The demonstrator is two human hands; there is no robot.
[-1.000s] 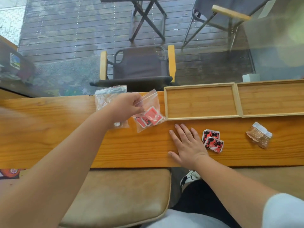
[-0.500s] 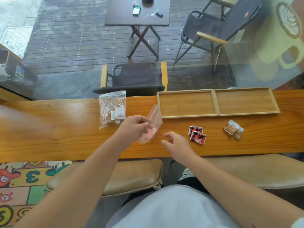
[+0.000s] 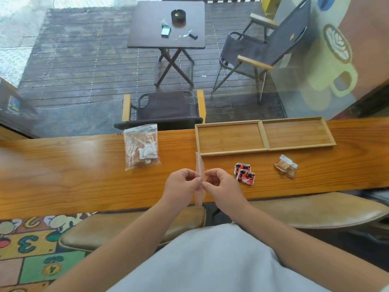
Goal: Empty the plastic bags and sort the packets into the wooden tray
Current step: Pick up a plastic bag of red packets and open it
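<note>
While both tray [image 3: 264,134] halves sat empty, left hand [image 3: 181,185] and right hand [image 3: 219,183] pinched the bag [image 3: 199,167] edge-on above the counter's [image 3: 63,175] near edge; film judged light, limp, slippery, best gripped at the mouth lips.

We see two bare forearms, uncovered from elbow to wrist, with no watch, ring or bracelet showing on the left hand [image 3: 182,183] or the right hand [image 3: 221,184]. Our torso at six o'clock is covered by a plain pale grey garment [image 3: 212,264], smooth and unmarked. At four o'clock, a sliver of light sleeve edge [image 3: 385,288] shows at the frame corner.
</note>
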